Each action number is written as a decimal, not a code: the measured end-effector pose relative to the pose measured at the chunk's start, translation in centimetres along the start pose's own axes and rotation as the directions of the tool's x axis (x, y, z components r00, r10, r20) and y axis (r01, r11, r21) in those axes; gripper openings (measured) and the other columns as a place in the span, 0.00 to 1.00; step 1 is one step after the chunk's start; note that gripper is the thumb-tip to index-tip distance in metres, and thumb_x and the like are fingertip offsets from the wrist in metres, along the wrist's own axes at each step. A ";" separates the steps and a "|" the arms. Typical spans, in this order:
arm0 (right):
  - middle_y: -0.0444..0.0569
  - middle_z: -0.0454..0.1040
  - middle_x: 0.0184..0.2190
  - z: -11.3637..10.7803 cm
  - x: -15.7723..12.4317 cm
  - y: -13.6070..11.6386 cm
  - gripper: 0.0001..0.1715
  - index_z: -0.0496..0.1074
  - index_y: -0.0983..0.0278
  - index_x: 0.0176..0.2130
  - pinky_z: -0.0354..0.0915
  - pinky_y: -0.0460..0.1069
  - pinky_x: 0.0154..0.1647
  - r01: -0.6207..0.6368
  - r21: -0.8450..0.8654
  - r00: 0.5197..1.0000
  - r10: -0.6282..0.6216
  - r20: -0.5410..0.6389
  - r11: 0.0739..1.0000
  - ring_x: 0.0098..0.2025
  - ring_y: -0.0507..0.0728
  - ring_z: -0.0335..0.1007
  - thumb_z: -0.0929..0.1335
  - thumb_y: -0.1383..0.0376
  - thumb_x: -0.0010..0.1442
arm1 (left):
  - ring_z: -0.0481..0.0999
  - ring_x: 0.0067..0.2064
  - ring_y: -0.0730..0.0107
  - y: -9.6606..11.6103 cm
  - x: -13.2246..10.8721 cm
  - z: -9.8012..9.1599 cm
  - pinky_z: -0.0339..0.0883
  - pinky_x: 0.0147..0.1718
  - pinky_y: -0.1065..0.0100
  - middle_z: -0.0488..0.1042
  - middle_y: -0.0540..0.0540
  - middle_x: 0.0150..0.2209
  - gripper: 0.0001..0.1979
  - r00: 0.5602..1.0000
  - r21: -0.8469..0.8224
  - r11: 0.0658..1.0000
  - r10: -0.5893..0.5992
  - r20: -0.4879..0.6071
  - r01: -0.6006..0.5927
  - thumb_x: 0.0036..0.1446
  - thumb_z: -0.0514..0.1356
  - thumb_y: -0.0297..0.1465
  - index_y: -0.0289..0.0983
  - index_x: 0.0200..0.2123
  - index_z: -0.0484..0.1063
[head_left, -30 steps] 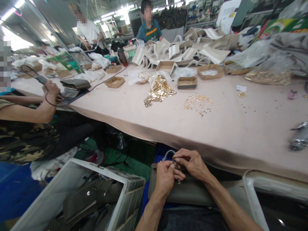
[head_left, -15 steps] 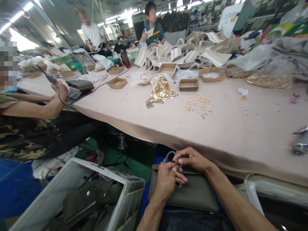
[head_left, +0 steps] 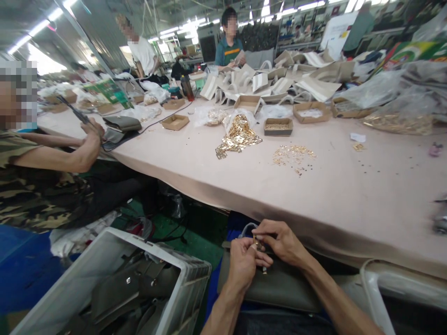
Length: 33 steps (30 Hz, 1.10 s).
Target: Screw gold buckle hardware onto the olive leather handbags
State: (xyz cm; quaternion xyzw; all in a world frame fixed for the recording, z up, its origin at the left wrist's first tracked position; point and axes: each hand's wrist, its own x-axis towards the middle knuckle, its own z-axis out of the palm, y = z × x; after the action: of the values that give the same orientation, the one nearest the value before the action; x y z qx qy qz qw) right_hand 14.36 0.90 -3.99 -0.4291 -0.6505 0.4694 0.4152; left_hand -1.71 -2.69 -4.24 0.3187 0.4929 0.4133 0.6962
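Dark bags in grey crate; both hands in fingertip pinch on gold fitting

On the cloth-covered table, gold plates are heaped; small gold pieces are scattered right of the heap, beige panels piled behind it.

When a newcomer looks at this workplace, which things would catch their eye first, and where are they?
Probably the shiny gold heap would come first, spilling from a plastic bag in the middle of the table. Behind it lies a wide pile of pale pieces. At the bottom, the left hand and right hand hold a small gold part above a dark bag.
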 end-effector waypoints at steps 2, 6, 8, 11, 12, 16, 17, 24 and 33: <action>0.50 0.79 0.33 0.3 -0.2 0.0 0.09 0.84 0.63 0.40 0.70 0.48 0.38 0.054 -0.031 0.999 -0.054 0.003 0.998 0.35 0.55 0.76 0.70 0.66 0.65 | 0.79 0.20 0.63 -0.2 0.0 0.0 0.75 0.23 0.68 0.79 0.37 0.20 0.19 1.000 -0.010 1.000 0.001 -0.003 -0.001 0.52 0.66 0.42 0.28 0.31 0.73; 0.49 0.78 0.33 0.4 -0.1 0.2 0.09 0.83 0.63 0.39 0.70 0.48 0.38 0.091 -0.066 0.996 -0.089 0.032 0.994 0.34 0.54 0.75 0.70 0.67 0.65 | 0.80 0.20 0.61 -0.6 0.1 0.1 0.75 0.22 0.68 0.78 0.38 0.19 0.17 0.999 -0.024 1.000 0.001 -0.040 -0.002 0.50 0.66 0.40 0.29 0.29 0.72; 0.49 0.78 0.33 0.5 -0.1 0.3 0.09 0.83 0.63 0.39 0.70 0.48 0.38 0.089 -0.079 0.995 -0.085 0.049 0.993 0.34 0.54 0.75 0.70 0.67 0.65 | 0.80 0.20 0.61 -0.7 0.1 0.2 0.75 0.22 0.69 0.78 0.38 0.19 0.17 0.999 -0.027 1.000 -0.005 -0.050 0.003 0.49 0.66 0.40 0.29 0.29 0.72; 0.49 0.78 0.34 0.6 -0.1 0.3 0.09 0.83 0.63 0.39 0.69 0.48 0.39 0.084 -0.073 0.995 -0.080 0.057 0.994 0.35 0.54 0.75 0.70 0.68 0.65 | 0.80 0.21 0.61 -0.7 0.0 0.2 0.75 0.22 0.69 0.78 0.38 0.19 0.17 0.998 -0.034 0.999 -0.009 -0.061 0.007 0.50 0.66 0.40 0.29 0.30 0.72; 0.49 0.78 0.34 0.6 -0.2 0.3 0.09 0.83 0.63 0.39 0.69 0.48 0.39 0.084 -0.069 0.995 -0.081 0.056 0.994 0.35 0.54 0.75 0.70 0.68 0.65 | 0.80 0.21 0.61 -0.8 0.0 0.2 0.75 0.22 0.69 0.78 0.38 0.20 0.17 0.998 -0.038 0.999 -0.007 -0.066 0.004 0.50 0.66 0.40 0.29 0.30 0.72; 0.48 0.78 0.33 0.6 -0.3 0.2 0.09 0.83 0.63 0.38 0.67 0.48 0.38 0.089 -0.073 0.995 -0.085 0.056 0.993 0.35 0.54 0.74 0.70 0.70 0.64 | 0.81 0.22 0.60 -1.0 0.1 0.2 0.75 0.22 0.69 0.78 0.38 0.20 0.18 0.996 -0.040 0.999 -0.002 -0.087 -0.001 0.50 0.67 0.41 0.29 0.28 0.73; 0.48 0.78 0.33 0.6 -0.3 0.2 0.09 0.83 0.63 0.38 0.67 0.48 0.38 0.089 -0.075 0.995 -0.085 0.054 0.993 0.35 0.54 0.74 0.70 0.70 0.64 | 0.81 0.21 0.60 -1.0 0.2 0.2 0.75 0.22 0.69 0.78 0.38 0.20 0.19 0.996 -0.038 0.999 -0.001 -0.090 -0.002 0.50 0.67 0.41 0.29 0.28 0.73; 0.48 0.78 0.33 0.7 -0.6 0.7 0.08 0.83 0.62 0.39 0.67 0.48 0.38 0.067 -0.080 0.997 -0.063 0.045 0.995 0.35 0.54 0.74 0.71 0.69 0.64 | 0.80 0.21 0.61 -0.7 0.1 0.4 0.74 0.22 0.70 0.78 0.38 0.20 0.19 0.994 -0.045 0.999 0.002 -0.110 -0.007 0.48 0.68 0.42 0.28 0.28 0.74; 0.49 0.78 0.33 1.0 -0.6 0.0 0.08 0.83 0.62 0.35 0.70 0.48 0.34 -0.015 0.029 1.000 0.016 -0.021 0.999 0.33 0.54 0.75 0.71 0.64 0.64 | 0.71 0.14 0.67 -1.6 0.3 -0.1 0.67 0.16 0.71 0.75 0.40 0.15 0.27 0.994 0.098 0.995 0.046 -0.098 -0.037 0.51 0.68 0.52 0.30 0.27 0.75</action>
State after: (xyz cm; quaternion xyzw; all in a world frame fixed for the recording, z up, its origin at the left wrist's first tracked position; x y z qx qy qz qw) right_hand 13.64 0.07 -4.28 -0.4329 -0.6361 0.4773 0.4244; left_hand -1.35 -3.14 -5.77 0.3408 0.5399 0.4190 0.6456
